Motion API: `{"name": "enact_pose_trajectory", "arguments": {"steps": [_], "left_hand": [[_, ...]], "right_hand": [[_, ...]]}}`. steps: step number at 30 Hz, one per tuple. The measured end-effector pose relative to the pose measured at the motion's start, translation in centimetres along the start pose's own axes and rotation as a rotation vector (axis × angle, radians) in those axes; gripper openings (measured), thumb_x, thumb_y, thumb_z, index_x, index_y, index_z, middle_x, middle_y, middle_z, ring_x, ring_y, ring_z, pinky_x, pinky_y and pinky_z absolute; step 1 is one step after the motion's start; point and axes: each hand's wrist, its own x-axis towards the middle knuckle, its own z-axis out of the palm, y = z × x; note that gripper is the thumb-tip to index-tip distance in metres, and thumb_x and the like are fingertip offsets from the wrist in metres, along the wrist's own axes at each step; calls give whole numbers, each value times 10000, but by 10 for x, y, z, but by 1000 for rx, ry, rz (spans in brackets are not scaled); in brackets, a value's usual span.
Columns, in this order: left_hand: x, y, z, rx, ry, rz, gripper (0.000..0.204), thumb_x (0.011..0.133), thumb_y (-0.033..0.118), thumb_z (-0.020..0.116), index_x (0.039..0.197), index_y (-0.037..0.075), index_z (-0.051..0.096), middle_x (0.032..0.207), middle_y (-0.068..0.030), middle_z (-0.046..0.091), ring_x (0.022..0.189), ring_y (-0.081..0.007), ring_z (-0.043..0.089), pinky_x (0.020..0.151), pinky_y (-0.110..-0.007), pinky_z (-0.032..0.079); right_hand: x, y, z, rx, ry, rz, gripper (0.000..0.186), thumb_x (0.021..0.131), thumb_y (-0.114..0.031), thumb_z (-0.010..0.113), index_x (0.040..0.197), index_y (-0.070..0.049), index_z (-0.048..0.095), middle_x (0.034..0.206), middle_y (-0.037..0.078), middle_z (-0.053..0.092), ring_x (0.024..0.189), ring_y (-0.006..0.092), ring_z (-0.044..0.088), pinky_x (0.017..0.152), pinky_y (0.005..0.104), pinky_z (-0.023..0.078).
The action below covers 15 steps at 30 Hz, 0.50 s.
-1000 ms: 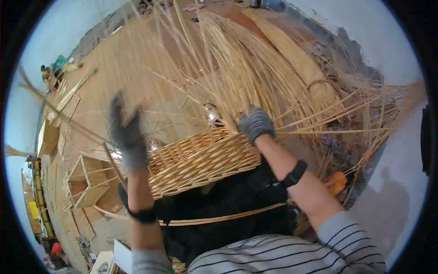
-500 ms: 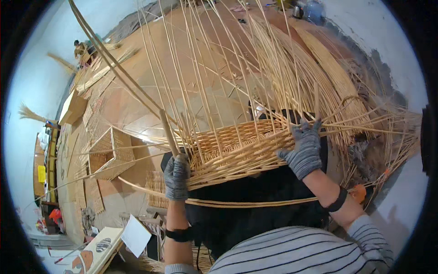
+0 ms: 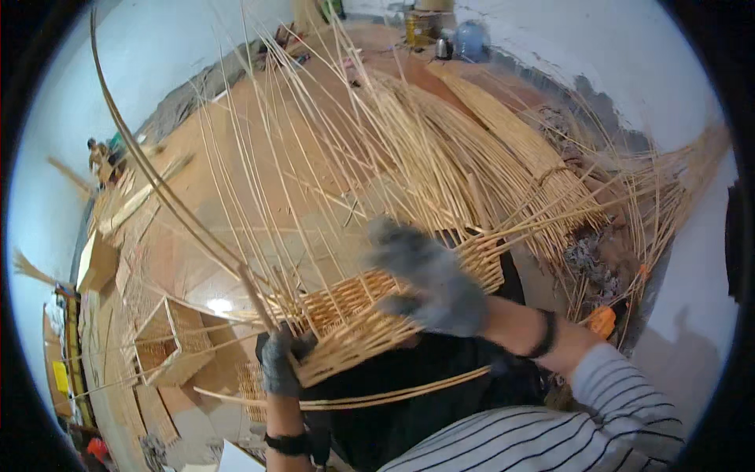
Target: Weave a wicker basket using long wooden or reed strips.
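Observation:
A partly woven wicker basket [image 3: 346, 354] sits on black cloth over my lap, tall pale stakes rising from its rim. My left hand [image 3: 281, 363], in a grey knit glove, is closed round the basket's near left corner, by a thick upright post [image 3: 255, 297]. Over the middle of the weave is my right hand [image 3: 432, 279], also gloved and smeared by motion. Its thumb stands apart from the outstretched fingers, and nothing shows in its grasp. The hand hides part of the basket's right half. Two long rods [image 3: 393, 396] run across below the basket.
Bundles of long rods [image 3: 511, 149] lie on the floor ahead right, with loose sticks [image 3: 637, 212] beside the right wall. To the left stands an open woven box [image 3: 177, 346]. Another person [image 3: 98, 161] is far left. A kettle [image 3: 444, 47] stands by the far wall.
My right hand has left the basket's right end and moved left over its middle. The basket and my left hand sit lower in view, as the whole view has shifted.

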Motion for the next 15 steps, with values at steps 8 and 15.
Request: {"name": "enact_pose_trajectory", "arguments": {"steps": [8,15], "left_hand": [[-19,-9,6,-89,124,2,298,798,341,606,894,70,527,688,-33,524,566,-147,507,516,-270,430],[-17,-10,12,-16,152,95,309,836,422,560,854,124,482,648,12,462,540,-118,448,486,-252,371]], "right_hand": [[-33,-29,97,-345,-993,191,591,719,-446,624,1215,-185,439,1096,110,564,874,273,595,766,481,407],[-30,-29,123,-334,-812,193,445,708,-369,626,1097,-202,490,680,43,603,595,263,600,531,405,458]]}}
